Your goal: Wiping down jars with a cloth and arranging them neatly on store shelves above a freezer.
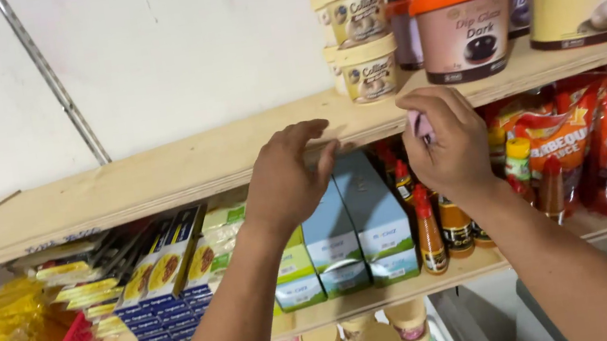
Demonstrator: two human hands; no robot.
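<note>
Pale plywood shelf board runs across a white wall; my left hand rests fingers spread on its front edge, holding nothing, above light-blue cardboard cartons; my right hand pinches a small pink paper slip against the edge, beside orange-capped sauce bottles.

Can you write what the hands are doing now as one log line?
left hand: fingers on pale wooden shelf edge | right hand: gripping small pink cloth at same edge
</note>
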